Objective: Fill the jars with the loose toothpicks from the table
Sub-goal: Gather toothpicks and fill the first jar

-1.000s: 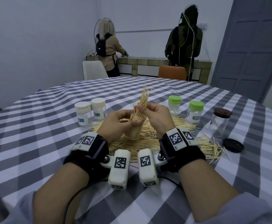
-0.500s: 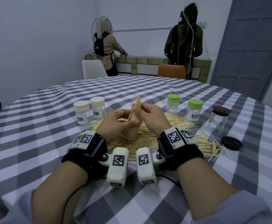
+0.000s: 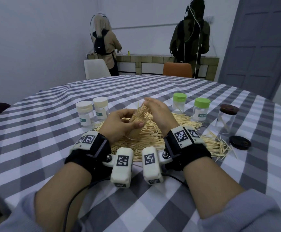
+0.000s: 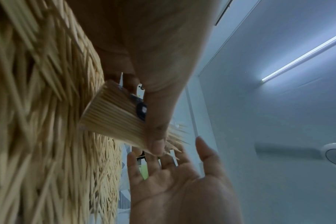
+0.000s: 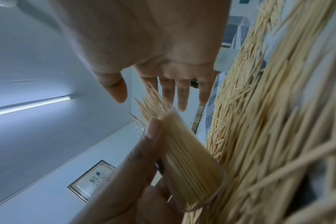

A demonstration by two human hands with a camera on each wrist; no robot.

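Observation:
My left hand (image 3: 119,123) grips a clear jar (image 3: 137,129) packed with toothpicks and holds it tilted just above the toothpick pile (image 3: 169,131). In the left wrist view the thumb (image 4: 155,136) curls round the jar (image 4: 113,115) near its mouth. A tuft of toothpick tips (image 5: 152,104) sticks out of the mouth. My right hand (image 3: 156,113) is beside the mouth with its fingers (image 5: 180,94) straight, against those tips. Its palm (image 4: 173,181) faces the jar (image 5: 190,159) and holds nothing.
Two white-lidded jars (image 3: 84,114) stand left of the pile and two green-lidded jars (image 3: 201,108) right of it. A brown-lidded jar (image 3: 226,118) and a loose dark lid (image 3: 240,142) are at the far right. Two people stand at a counter behind the table.
The right hand has let go of the bundle it pinched and opened. The toothpicks now sit lower in the jar, which the left hand has tilted more.

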